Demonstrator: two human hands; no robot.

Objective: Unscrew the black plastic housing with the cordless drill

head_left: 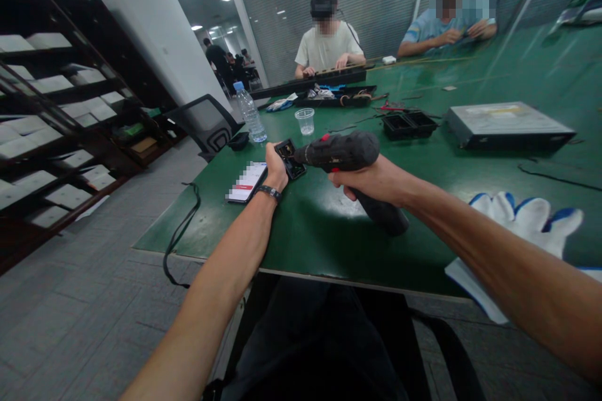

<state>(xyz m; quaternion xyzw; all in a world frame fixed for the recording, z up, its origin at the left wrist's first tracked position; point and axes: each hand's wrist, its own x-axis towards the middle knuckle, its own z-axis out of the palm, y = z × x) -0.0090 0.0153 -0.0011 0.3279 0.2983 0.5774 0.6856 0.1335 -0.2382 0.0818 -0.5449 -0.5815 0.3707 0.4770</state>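
Note:
My right hand grips a dark grey electric screwdriver with red marks, its tip pointing left. My left hand holds a small black part upright above the green table, and the screwdriver's tip meets that part. A wristband sits on my left wrist. A phone with a lit screen lies flat just left of my left hand.
A white and blue work glove lies by my right forearm. Farther back stand a clear cup, a water bottle, a black tray and a flat grey metal unit. Two people sit across. Dark shelves line the left wall.

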